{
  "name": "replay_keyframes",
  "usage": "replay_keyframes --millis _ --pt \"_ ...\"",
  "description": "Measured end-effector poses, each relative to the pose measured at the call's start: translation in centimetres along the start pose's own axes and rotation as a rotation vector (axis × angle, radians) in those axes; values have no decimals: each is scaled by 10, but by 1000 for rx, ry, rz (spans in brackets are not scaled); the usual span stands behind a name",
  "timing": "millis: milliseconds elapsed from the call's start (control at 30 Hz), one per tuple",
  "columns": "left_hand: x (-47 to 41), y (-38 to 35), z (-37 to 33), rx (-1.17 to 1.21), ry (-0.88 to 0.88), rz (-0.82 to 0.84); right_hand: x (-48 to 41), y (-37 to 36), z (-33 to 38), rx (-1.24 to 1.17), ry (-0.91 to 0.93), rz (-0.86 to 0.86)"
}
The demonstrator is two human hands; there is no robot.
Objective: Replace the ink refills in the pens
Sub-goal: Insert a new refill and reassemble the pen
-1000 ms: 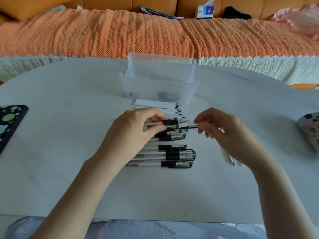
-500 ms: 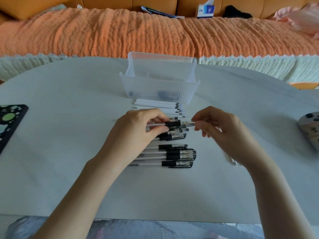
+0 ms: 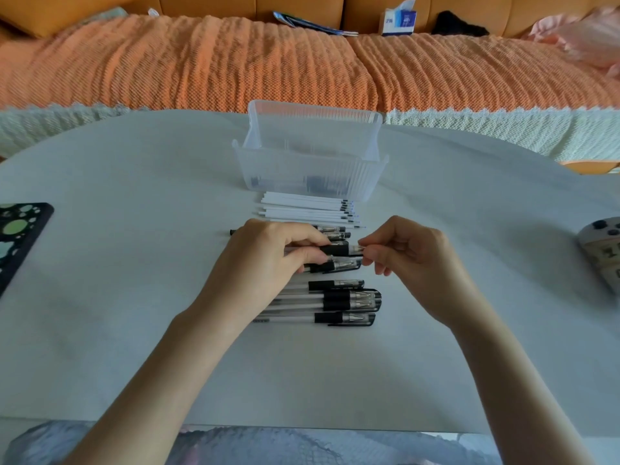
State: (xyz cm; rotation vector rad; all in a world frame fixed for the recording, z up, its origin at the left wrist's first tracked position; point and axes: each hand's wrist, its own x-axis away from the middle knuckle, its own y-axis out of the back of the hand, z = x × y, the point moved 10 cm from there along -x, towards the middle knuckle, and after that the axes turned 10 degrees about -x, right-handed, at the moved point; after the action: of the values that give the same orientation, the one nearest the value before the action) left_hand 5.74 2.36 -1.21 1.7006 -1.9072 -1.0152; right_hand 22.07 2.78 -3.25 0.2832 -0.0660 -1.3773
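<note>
My left hand (image 3: 268, 260) grips the barrel of a pen (image 3: 339, 249) with a black grip section, holding it level above the table. My right hand (image 3: 409, 253) pinches the clear cap or tip piece at that pen's right end. Under and in front of my hands lies a row of several capped pens (image 3: 345, 298) with clear barrels and black grips. Behind my hands, several white ink refills (image 3: 302, 209) lie side by side, tips to the right.
A clear ribbed plastic box (image 3: 312, 176) stands just behind the refills. A black case with green dots (image 3: 20, 236) lies at the table's left edge, a grey controller (image 3: 604, 243) at the right edge. An orange-covered sofa runs along the far side.
My right hand moved left and closed its fingertips on the pen's tip end. The bare metal point seen a second ago is now covered by the clear piece.
</note>
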Motion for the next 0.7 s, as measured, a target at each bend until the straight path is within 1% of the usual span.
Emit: replay_keyframes --millis 167,233,333,400,467,600,700 --pt "1 -3 4 62 30 32 1 -1 1 -12 14 -2" --pt "0 -2 3 45 19 30 0 -2 2 -20 18 -5" --pt "-5 3 2 64 16 4 -4 6 5 -41 37 -82" --pt "-10 10 2 0 13 -49 -6 19 4 -47 36 -160" --pt "-15 21 5 -87 12 -111 -7 27 2 62 37 -178" --pt "-32 34 9 -155 2 -150 -6 -2 1 373 95 9" --pt "-51 38 -1 -203 -38 -148 -8 -15 -2 523 155 63"
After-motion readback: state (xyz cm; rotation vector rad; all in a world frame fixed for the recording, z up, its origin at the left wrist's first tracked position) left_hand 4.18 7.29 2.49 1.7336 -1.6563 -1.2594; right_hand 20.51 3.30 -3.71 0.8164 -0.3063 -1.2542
